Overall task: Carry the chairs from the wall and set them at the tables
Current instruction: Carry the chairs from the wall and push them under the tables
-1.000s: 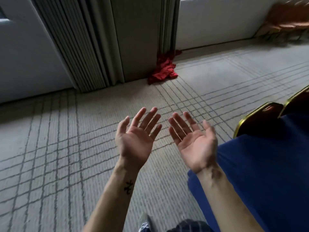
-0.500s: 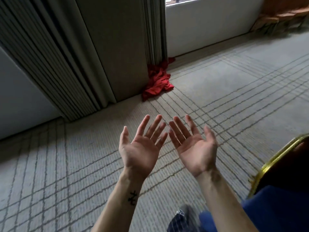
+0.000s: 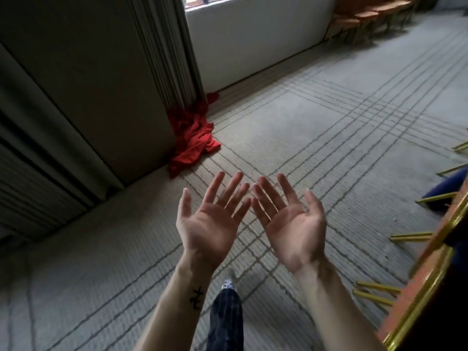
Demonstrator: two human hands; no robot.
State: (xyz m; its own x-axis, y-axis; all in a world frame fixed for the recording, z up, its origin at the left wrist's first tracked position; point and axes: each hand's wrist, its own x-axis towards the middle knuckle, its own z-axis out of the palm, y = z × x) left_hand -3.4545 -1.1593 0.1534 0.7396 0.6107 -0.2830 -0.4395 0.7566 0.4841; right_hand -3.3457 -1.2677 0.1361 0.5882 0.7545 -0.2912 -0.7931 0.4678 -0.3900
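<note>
head view. the left hand [image 3: 210, 224] and the right hand [image 3: 291, 224] are raised side by side at frame centre, palms up, fingers straight and spread. both are released and hold nothing; the fingertips of the two hands nearly meet.

the row of chairs [image 3: 367, 19] stands against the white wall [image 3: 253, 41] in the upper right corner of the frame, well apart from both hands. the row's long axis runs along the wall toward the upper right. from the hands it lies ahead and to the right, across bare carpet [image 3: 329, 117], so the right hand is the nearer one.

a nearer chair [image 3: 428, 282] with a gold frame shows at the lower right edge, just beside the right forearm; only part of it is in frame. thin gold legs [image 3: 410, 235] show on the carpet beside it, and a blue cloth [image 3: 448, 183] above them at the right edge.

a red cloth [image 3: 195, 145] lies on the carpet at the foot of the curtain [image 3: 164, 46], left of the hands' line to the row. judgement: the next move is a walk toward the upper right.
</note>
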